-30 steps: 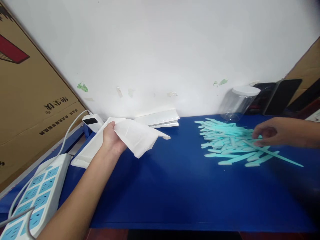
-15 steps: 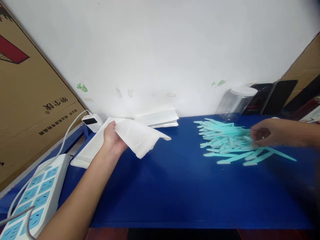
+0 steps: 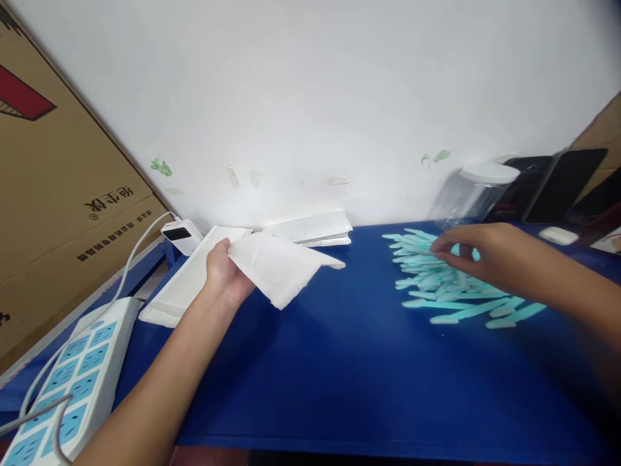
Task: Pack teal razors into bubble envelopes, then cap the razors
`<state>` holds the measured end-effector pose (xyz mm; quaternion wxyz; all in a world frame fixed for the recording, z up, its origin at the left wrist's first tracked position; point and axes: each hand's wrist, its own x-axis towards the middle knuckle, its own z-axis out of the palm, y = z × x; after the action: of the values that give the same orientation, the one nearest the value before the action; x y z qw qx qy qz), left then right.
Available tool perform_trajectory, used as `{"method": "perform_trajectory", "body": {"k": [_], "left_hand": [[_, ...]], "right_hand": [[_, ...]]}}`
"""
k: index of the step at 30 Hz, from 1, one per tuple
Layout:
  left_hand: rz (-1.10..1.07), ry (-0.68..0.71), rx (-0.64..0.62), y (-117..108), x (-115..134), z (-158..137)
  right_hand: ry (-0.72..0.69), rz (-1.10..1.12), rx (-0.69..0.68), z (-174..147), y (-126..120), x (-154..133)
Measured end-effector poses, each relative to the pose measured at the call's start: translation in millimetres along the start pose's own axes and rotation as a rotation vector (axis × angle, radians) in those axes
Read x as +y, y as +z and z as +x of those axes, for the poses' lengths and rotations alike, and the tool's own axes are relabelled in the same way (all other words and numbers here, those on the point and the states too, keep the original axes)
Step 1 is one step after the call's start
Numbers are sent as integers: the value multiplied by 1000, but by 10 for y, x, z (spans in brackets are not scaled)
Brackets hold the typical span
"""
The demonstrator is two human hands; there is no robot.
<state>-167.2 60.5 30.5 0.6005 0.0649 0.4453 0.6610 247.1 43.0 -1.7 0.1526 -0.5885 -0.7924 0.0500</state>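
Our left hand [image 3: 228,275] grasps a thin, creased white paper-like sheet [image 3: 286,262], thumb on top and fingers beneath, and the sheet's loose end hangs out over the glossy blue tabletop [image 3: 315,382]. Just behind that wrist lies a flat white packet [image 3: 187,281], partly hidden by the hand and forearm.

On the right, we have a heap of slender turquoise sticks with pale, paddle-shaped tips [image 3: 427,275], spread loosely on the blue surface. Our right hand [image 3: 473,252] is over the heap, thumb and fingers curved towards each other — whether a stick is caught between them we cannot tell, since the hand itself covers that part.

Around us things crowd the edges. A clear plastic jar with a white lid [image 3: 473,197] stands right behind the heap, near the wall, with black phone-like slabs [image 3: 563,184] beside it and a small rounded white object [image 3: 557,235] in front of them. A stack of shiny white sleeves [image 3: 315,230] lies against the wall, between sheet and heap. On the left, a white power strip with blue sockets [image 3: 72,382], a small white device with a dark screen [image 3: 182,236] and a big brown cardboard box [image 3: 72,155] hem in our left forearm's side — grey cables trail across the strip.
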Motion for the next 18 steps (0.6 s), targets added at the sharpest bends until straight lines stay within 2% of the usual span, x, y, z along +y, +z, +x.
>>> {"method": "perform_trajectory", "body": {"k": [3, 5, 7, 10, 12, 14, 18], "left_hand": [[40, 11, 8, 15, -64, -17], [40, 36, -20, 13, -128, -29], [18, 125, -94, 3, -199, -54], [-16, 322, -243, -13, -285, -142], [-24, 407, -321, -14, -319, -230], [-11, 438, -367, -5, -344, -316], [70, 477, -389, 34, -392, -395]], "right_hand": [[-101, 367, -14, -103, 11, -432], [-94, 724, -160, -186, 102, -781], [-17, 1082, -335, -256, 248, -1094], [214, 1461, -505, -312, 484, -1390], [337, 1631, -578, -325, 601, -1470], [388, 1749, -626, -332, 674, -1494], [448, 1795, -628, -339, 716, -1489]]}}
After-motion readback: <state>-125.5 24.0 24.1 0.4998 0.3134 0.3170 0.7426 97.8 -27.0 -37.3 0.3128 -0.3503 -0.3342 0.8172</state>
